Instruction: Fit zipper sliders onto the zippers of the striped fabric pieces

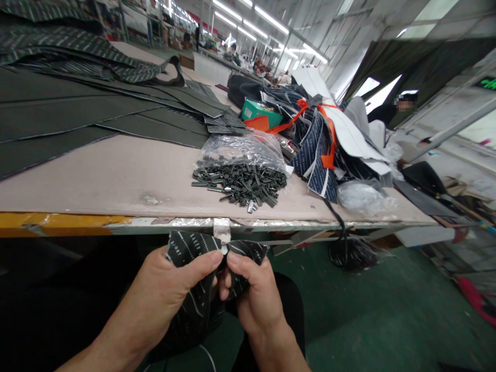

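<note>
Dark fabric with pale printed lettering [194,248] hangs from both hands just below the table's front edge. My left hand [166,294] is closed on its left part, thumb pressed on top. On the right part, my right hand [258,289] pinches the same fabric, its thumb close to the left one. A small pale piece [224,249] shows between the thumb tips, beside a whitish tab [221,230] at the table edge. The fingers underneath are partly hidden by the cloth.
On the table [96,181] lie a plastic bag with small dark metal pieces [248,181], dark fabric panels [155,116], a green box [261,113] and a navy fabric bundle tied in orange [313,150]. A person [387,111] is at the back right.
</note>
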A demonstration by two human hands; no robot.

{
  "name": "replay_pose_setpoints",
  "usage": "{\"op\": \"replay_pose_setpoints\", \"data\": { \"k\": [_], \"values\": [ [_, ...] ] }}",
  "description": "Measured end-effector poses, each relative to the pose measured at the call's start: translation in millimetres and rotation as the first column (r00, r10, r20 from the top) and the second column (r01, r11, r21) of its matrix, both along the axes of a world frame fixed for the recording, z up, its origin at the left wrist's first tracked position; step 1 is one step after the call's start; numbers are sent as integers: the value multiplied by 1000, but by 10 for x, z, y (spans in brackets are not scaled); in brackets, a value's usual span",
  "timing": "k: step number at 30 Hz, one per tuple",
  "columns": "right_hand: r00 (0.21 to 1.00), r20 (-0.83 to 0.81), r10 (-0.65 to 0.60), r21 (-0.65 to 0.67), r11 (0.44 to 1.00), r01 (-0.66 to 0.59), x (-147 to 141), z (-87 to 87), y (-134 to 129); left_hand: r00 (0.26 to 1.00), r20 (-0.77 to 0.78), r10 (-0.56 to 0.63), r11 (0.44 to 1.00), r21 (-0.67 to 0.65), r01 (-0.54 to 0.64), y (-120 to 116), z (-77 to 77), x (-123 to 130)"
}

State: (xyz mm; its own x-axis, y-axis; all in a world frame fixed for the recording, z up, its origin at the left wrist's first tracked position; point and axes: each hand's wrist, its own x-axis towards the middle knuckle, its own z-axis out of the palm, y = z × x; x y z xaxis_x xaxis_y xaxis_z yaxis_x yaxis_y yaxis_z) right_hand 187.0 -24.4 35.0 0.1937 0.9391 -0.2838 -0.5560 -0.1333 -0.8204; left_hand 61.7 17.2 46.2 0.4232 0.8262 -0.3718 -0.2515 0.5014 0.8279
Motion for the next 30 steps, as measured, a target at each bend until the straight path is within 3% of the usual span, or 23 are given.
{"op": "replay_pose_setpoints", "data": {
  "k": [4,8,11,14,18,21,24,28,30],
  "values": [
    [1000,-21,-3,56,998,4,-14,-19,30,998,-25,61,998,10,-61,3,-45,29],
    [1000,15,16,110,994,-18,62,-132,-62,990,-138,22,997,77,-12,15,-122,-78],
    [984,179,19,130,991,-43,169,-200,-199,954,-286,-88,986,112,125,-5,-194,-242],
    [904,425,38,129,986,-102,243,-212,-328,910,-374,-179,956,152,250,-73,-257,-367],
    [854,519,-31,120,992,-37,234,-178,-406,910,-356,-212,963,82,256,-145,-277,-371],
    [836,543,-79,132,991,9,230,-90,-328,910,-392,-134,980,84,181,-81,-190,-276],
    [781,613,-119,162,986,22,287,68,-94,898,-441,3,971,214,102,96,-17,-147],
    [610,767,-199,235,972,22,370,270,280,793,-537,287,850,524,47,324,222,-9],
    [560,800,-215,259,966,2,380,318,365,772,-528,354,809,587,30,346,288,17]
  ]
}}
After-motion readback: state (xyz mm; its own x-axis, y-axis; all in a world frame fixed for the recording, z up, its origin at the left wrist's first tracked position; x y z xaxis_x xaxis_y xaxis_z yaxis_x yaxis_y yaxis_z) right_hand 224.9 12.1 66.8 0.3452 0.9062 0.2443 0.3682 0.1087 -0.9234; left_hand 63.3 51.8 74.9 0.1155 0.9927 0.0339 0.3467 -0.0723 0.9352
